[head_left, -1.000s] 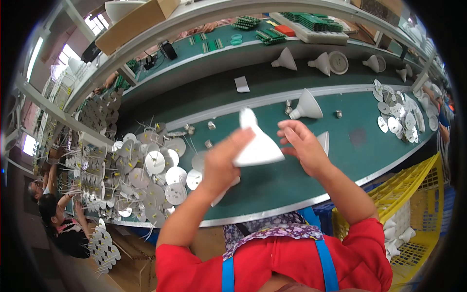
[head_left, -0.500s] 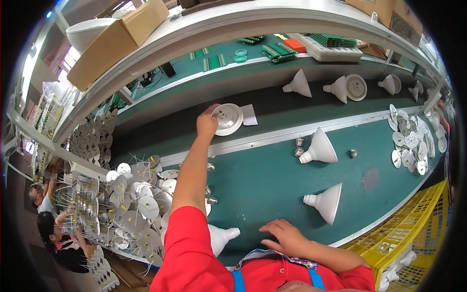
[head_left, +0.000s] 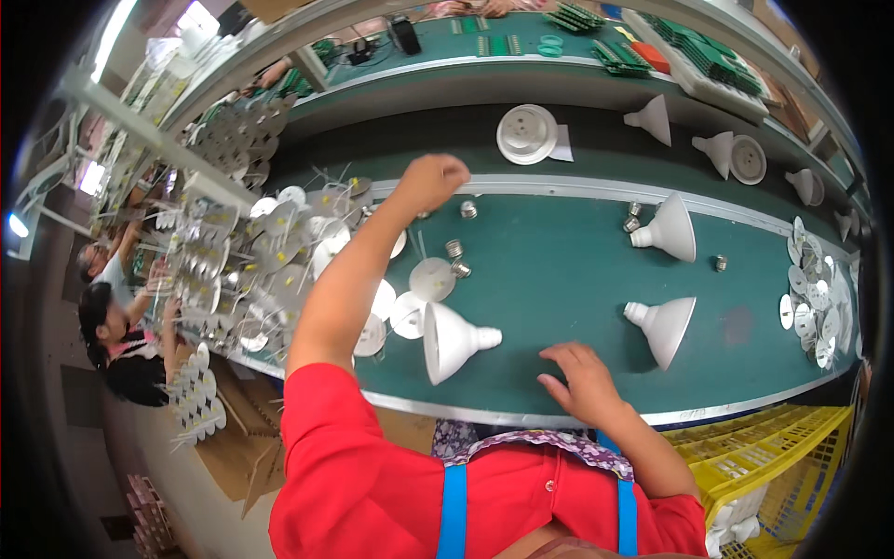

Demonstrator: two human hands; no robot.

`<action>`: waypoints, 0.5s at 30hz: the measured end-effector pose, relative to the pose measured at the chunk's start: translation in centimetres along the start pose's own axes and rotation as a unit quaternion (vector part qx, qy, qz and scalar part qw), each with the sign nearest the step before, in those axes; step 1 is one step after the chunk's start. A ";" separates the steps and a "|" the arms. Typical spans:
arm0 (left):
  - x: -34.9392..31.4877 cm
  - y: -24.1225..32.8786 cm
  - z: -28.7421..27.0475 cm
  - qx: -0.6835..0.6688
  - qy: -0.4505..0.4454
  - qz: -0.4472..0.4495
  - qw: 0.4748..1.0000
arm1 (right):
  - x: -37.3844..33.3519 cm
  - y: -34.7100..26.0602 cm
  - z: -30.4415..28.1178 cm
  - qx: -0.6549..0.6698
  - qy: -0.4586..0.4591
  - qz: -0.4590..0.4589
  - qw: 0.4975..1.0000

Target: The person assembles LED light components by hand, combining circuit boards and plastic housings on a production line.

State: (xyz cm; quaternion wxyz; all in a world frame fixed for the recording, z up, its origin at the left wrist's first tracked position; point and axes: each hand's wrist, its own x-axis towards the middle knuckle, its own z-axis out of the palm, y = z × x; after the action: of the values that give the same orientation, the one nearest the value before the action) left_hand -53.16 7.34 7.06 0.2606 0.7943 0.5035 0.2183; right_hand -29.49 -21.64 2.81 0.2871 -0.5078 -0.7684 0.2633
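My left hand (head_left: 435,182) hangs over the metal rail in front of the dark belt, its fingers loosely bent and nothing visible in them. Just below its fingertips a small metal screw base (head_left: 468,210) lies on the green bench. Beyond it, a white round lamp housing (head_left: 527,133) sits on the belt, its open face up, beside a white paper (head_left: 562,143). My right hand (head_left: 582,380) hovers low over the bench with fingers apart, empty. Between my arms a white cone-shaped lamp housing (head_left: 454,343) lies on its side; another cone housing (head_left: 660,331) rests to the right.
White discs with wires (head_left: 279,238) crowd the left; more white discs (head_left: 812,298) lie at the right end. A third cone housing (head_left: 668,229) stands near several screw bases. More housings line the belt (head_left: 419,140). A yellow crate (head_left: 782,456) is at lower right. Two people work at far left.
My left hand has let go of the round lamp housing on the belt and drawn back toward me. The view has shifted, while my right hand stays low over the bench.
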 end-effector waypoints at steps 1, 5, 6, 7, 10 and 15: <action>-2.0 0.2 -0.2 0.068 -0.057 -0.007 0.996 | -0.3 -0.1 0.0 -0.010 0.003 -0.001 1.000; -10.3 -1.2 1.2 0.434 0.017 0.183 0.882 | -1.3 -1.5 0.3 -0.017 0.011 -0.023 1.000; -11.4 -1.7 1.3 0.441 0.026 0.175 0.880 | -1.5 -2.0 0.4 -0.020 0.008 -0.030 0.999; -12.2 -2.1 1.4 0.515 -0.008 0.252 0.819 | -1.7 -2.4 0.6 -0.024 0.000 -0.032 0.999; -12.9 -3.1 2.8 0.601 -0.104 0.261 0.748 | -3.1 -2.9 0.7 -0.050 -0.007 -0.044 0.998; -11.8 -1.5 2.7 0.472 -0.196 0.122 0.851 | -4.9 -2.9 0.0 -0.065 0.019 -0.046 0.997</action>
State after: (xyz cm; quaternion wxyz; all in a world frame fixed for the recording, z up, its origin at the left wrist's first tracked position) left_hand -57.23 -3.40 3.05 -0.0808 0.9029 0.3840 -0.1752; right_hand -29.74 -27.22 3.92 0.2802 -0.4943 -0.8007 0.1899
